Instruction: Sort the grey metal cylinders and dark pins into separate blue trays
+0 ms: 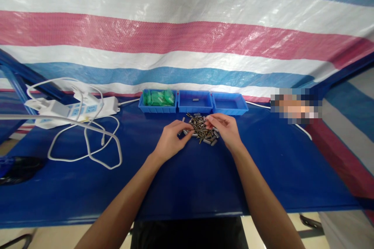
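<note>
A loose pile of small brass-coloured screw-like pins (200, 129) mixed with short grey metal cylinders (207, 141) lies on the blue table (193, 186). At the pile's left edge is my left hand (172, 138), its thumb and forefinger curled close together; whatever is between them cannot be made out. My right hand (226, 128) reaches over the right side with its fingertips pinched, and what they hold is too small to name. Behind the pile stand three joined blue bins. Green packets (159, 98) fill the left bin (157, 110); one grey cylinder (195, 100) lies in the middle bin (194, 109).
The right bin (230, 110) stands beside the middle one. White power strips (84, 109) with a looped white cable (86, 140) occupy the table's left side. A dark shiny object (20, 169) lies at the left edge. Striped sheeting (187, 37) hangs behind; a blurred patch covers something at right.
</note>
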### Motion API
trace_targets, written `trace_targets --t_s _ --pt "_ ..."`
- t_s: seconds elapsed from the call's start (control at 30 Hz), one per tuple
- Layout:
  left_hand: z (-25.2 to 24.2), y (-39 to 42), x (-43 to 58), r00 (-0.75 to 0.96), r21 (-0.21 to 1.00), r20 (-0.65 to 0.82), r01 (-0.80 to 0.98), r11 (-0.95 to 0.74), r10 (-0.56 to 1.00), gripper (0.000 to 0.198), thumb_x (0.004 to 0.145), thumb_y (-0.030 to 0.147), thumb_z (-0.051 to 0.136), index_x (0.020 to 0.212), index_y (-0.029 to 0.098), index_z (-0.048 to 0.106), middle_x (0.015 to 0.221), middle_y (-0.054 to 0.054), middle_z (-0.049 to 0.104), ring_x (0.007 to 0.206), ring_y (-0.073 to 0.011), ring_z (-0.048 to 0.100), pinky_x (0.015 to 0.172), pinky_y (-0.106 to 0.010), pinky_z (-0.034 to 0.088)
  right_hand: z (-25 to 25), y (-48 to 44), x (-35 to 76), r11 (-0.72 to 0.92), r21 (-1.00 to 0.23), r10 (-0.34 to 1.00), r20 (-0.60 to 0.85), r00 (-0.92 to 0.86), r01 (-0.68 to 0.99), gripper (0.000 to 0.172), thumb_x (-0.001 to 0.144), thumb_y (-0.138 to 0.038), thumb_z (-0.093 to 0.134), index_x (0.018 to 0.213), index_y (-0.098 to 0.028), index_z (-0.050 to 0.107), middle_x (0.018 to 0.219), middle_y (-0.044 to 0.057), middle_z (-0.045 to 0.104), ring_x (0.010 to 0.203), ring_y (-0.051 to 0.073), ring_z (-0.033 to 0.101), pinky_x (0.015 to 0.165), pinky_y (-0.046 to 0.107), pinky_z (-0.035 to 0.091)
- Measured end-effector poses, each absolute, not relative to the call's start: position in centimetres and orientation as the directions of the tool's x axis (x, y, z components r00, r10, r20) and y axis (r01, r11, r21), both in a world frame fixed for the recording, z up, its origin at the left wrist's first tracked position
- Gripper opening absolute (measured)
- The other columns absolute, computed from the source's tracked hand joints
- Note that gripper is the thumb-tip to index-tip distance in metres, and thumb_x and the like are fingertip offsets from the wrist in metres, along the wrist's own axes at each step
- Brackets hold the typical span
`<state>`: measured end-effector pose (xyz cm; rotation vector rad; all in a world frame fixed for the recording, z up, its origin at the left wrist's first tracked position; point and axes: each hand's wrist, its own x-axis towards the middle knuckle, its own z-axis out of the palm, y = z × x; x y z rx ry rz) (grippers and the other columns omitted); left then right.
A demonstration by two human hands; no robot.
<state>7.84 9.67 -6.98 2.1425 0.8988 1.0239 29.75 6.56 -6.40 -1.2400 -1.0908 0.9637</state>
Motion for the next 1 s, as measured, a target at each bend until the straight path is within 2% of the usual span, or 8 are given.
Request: trace_targets --t_s 0.1,0.2,0.27,0.33,0.47,0.67,0.83,1.0 --pt "-7.3 9.8 7.7 0.592 0.626 0.452 0.322 -0.710 0.667 0.011 0.094 0.028 0.071 0.101 0.021 0.077 0.097 -0.007 0.078 0.093 -0.0234 0.066 0.088 -0.038 0.055 -6.2 6.6 30.4 0.181 -0.978 0.910 0.206 0.360 0.104 0.028 0.084 -0.049 0.080 0.089 -0.021 0.080 0.081 0.005 0.079 0.068 0.019 0.072 0.067 0.033 0.061" --pt "-8.0 10.0 7.9 0.655 0.563 0.446 0.325 -0.760 0.610 0.012 0.095 0.026 0.070 0.103 0.021 0.077 0.099 -0.008 0.078 0.097 -0.0248 0.064 0.095 -0.042 0.053 -6.6 6.7 31.0 0.236 -0.952 0.837 0.301 0.457 0.196 0.026 0.088 -0.045 0.077 0.101 -0.023 0.080 0.105 0.008 0.080 0.087 0.022 0.075 0.077 0.037 0.062" --pt "-8.5 10.1 7.9 0.679 0.544 0.434 0.327 -0.773 0.592 0.012 0.096 0.023 0.068 0.102 0.021 0.078 0.099 -0.008 0.078 0.099 -0.0247 0.065 0.097 -0.043 0.052 -7.1 6.8 31.3 0.238 -0.944 0.813 0.323 0.485 0.230 0.031 0.087 -0.042 0.077 0.113 -0.024 0.078 0.123 0.009 0.076 0.099 0.024 0.074 0.082 0.039 0.062" --pt "-8.7 10.2 8.0 0.689 0.537 0.427 0.327 -0.777 0.585 0.013 0.098 0.022 0.066 0.102 0.021 0.078 0.098 -0.007 0.078 0.098 -0.0243 0.065 0.097 -0.043 0.052 -7.6 7.0 31.4 0.223 -0.946 0.814 0.314 0.490 0.235 0.037 0.087 -0.041 0.077 0.120 -0.024 0.075 0.131 0.010 0.073 0.102 0.024 0.073 0.083 0.039 0.062" --pt "-8.3 10.3 7.9 0.669 0.571 0.439 0.308 -0.761 0.600 0.013 0.099 0.025 0.066 0.098 0.022 0.078 0.096 -0.007 0.079 0.093 -0.0235 0.064 0.093 -0.041 0.053 -8.0 7.1 31.2 0.204 -0.949 0.836 0.296 0.462 0.239 0.032 0.088 -0.041 0.074 0.115 -0.023 0.075 0.126 0.010 0.075 0.098 0.023 0.073 0.083 0.039 0.063" --pt "-7.1 10.0 7.7 0.556 0.707 0.419 0.297 -0.642 0.718 0.013 0.097 0.031 0.069 0.092 0.022 0.076 0.090 -0.005 0.077 0.084 -0.0202 0.065 0.080 -0.032 0.053 -7.4 6.8 30.7 0.140 -0.965 0.879 0.225 0.420 0.223 0.024 0.089 -0.042 0.073 0.101 -0.022 0.077 0.101 0.008 0.080 0.085 0.022 0.076 0.079 0.037 0.061" --pt "-6.6 9.8 8.0 0.454 0.782 0.359 0.329 -0.528 0.815 0.030 0.098 0.040 0.065 0.078 0.020 0.074 0.073 -0.002 0.071 0.066 -0.0159 0.059 0.065 -0.028 0.045 -7.2 6.6 30.4 0.150 -0.966 0.919 0.214 0.331 0.210 0.022 0.090 -0.043 0.072 0.100 -0.024 0.076 0.090 0.006 0.079 0.076 0.021 0.075 0.076 0.037 0.062" --pt "-6.4 9.7 8.2 0.385 0.887 0.249 0.276 -0.369 0.889 0.040 0.099 0.046 0.062 0.072 0.018 0.068 0.067 -0.001 0.065 0.063 -0.0143 0.057 0.061 -0.026 0.043 -7.2 6.5 30.0 0.146 -0.968 0.945 0.198 0.260 0.206 0.023 0.091 -0.043 0.071 0.101 -0.024 0.076 0.086 0.005 0.078 0.073 0.020 0.074 0.073 0.035 0.062"
